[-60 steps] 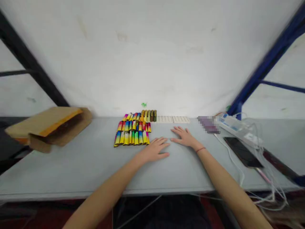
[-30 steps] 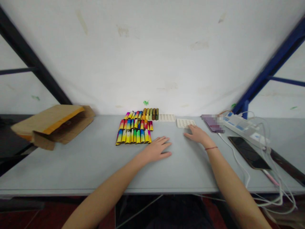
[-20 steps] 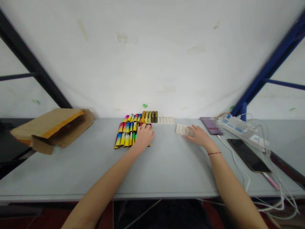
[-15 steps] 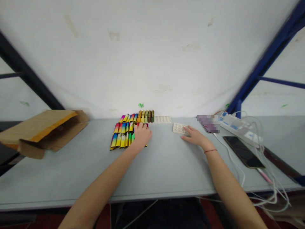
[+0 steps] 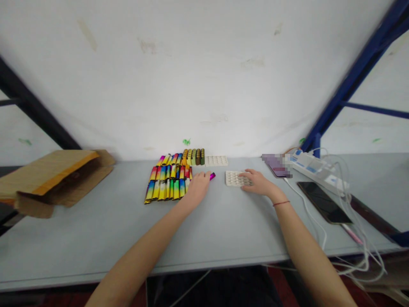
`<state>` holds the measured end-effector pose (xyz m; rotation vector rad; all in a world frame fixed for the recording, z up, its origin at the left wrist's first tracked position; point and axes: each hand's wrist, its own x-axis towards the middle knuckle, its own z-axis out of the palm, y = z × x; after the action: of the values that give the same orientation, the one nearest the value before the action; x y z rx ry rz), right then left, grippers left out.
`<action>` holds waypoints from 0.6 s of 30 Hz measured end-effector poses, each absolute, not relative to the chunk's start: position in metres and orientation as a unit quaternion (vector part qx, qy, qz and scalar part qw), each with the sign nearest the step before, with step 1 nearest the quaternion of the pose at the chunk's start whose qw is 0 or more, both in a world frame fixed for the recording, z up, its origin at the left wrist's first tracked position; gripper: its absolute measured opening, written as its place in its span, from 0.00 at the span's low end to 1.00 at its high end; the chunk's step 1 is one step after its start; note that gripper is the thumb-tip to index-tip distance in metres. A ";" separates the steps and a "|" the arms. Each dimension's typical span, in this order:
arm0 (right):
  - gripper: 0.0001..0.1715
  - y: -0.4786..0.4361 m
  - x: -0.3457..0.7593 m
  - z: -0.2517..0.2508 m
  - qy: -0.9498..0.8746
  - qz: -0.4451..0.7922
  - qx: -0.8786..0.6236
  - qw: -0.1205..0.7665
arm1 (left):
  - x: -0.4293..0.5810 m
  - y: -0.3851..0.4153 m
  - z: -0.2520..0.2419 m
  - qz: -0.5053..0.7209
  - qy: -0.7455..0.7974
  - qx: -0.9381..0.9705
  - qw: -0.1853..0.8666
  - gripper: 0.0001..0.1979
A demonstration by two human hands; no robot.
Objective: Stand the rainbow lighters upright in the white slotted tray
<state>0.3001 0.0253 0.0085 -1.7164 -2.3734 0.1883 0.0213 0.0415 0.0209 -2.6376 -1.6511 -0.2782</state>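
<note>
Rows of rainbow-coloured lighters lie on the grey table near the wall. My left hand is closed on one lighter, whose magenta end sticks out past the fingers, just right of the rows. My right hand rests with its fingers on the right end of a white dimpled tray. A second white tray lies further back against the wall, next to a short row of upright darker lighters.
A brown cardboard box lies open on its side at the left. At the right are a power strip, white cables, a dark phone and a blurred purple item. A blue frame post rises at the right.
My right hand reached the nearer white tray and drew it leftward toward the middle. My left hand went to the lighter rows, closed on one lighter and carried it right of the rows.
</note>
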 end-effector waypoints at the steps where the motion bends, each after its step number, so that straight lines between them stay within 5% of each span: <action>1: 0.30 0.025 0.299 0.009 -0.802 0.059 -0.584 0.107 | 0.021 0.041 0.020 -0.097 -0.529 -0.843 0.000 0.19; 6: 0.33 0.024 0.294 0.009 -0.799 0.061 -0.589 0.107 | 0.018 0.034 0.013 -0.202 -0.527 -0.815 -0.129 0.13; 11: 0.32 0.023 0.288 0.010 -0.811 0.084 -0.567 0.118 | 0.020 0.029 0.013 -0.353 -0.515 -0.631 -0.461 0.02; 18: 0.32 0.022 0.272 0.005 -0.846 0.092 -0.505 0.145 | 0.023 0.022 0.026 -0.445 -0.417 -0.469 -0.639 0.23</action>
<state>0.2721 0.0222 0.0051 -1.4553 -2.4358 0.2659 0.0227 0.0218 0.0256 -2.7602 -2.4563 -2.6170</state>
